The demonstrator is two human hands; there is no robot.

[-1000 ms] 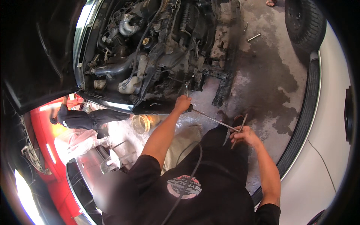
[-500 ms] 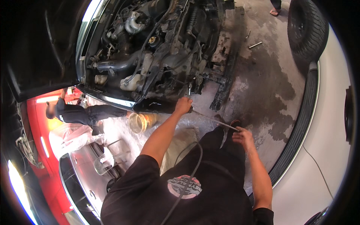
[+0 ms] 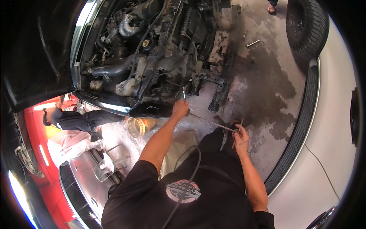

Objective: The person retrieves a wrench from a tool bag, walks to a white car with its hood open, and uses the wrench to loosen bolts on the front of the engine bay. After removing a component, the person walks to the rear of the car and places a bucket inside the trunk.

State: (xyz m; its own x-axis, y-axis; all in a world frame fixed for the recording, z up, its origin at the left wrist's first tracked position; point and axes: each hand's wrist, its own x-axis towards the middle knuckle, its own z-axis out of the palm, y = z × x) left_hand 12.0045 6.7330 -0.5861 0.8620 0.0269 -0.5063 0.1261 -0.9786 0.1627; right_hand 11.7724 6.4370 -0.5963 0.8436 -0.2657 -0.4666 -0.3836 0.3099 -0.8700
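Observation:
My left hand [image 3: 180,109] is closed around the near end of a shiny metal tool piece [image 3: 184,92], which points up toward the front corner of the open engine bay [image 3: 152,57]. From that fist a long thin metal rod [image 3: 211,121] slants down to the right. Its far end meets my right hand [image 3: 241,139], whose fingers are closed on it near my legs. A thin stick-like piece [image 3: 241,123] crosses the right fingers; what it is I cannot make out. The tool's joint with the rod is hidden in my left fist.
A raised black hood [image 3: 36,49] stands at left. A yellowish bucket [image 3: 135,127] and another person [image 3: 72,119] are beyond my left arm. A white vehicle [image 3: 328,145] with a running board [image 3: 295,137] borders the right. A metal bar [image 3: 253,43] lies on the stained floor.
The whole view has shifted slightly. My right hand has turned so its fingers point upward, and the thin stick-like piece now shows across them. My left hand keeps its grip.

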